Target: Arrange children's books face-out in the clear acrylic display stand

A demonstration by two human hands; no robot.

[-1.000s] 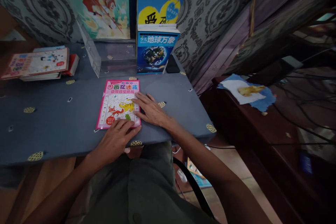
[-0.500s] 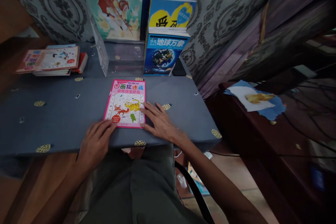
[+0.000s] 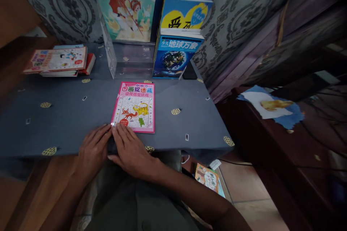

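A pink picture-puzzle book (image 3: 137,104), with a fox and a yellow tiger on its cover, lies closed and flat on the table. My right hand (image 3: 131,149) reaches across to its lower left corner, fingers stretched out and fingertips resting on the cover edge. Beside it, my left hand (image 3: 93,148) lies at the table's front edge with its fingers extended. The left fingertips come up to the same corner of the book; whether they touch it I cannot tell. Neither hand is wrapped around anything.
A clear acrylic stand (image 3: 130,68) at the back holds upright books, including a blue earth book (image 3: 173,57). A book stack (image 3: 61,59) lies at left. A dark phone-like object (image 3: 190,72) sits behind. Cloth and paper (image 3: 264,103) lie on the dark furniture at right.
My right hand has moved left from the book's right edge to its lower left corner, next to my left hand. The view has shifted slightly.
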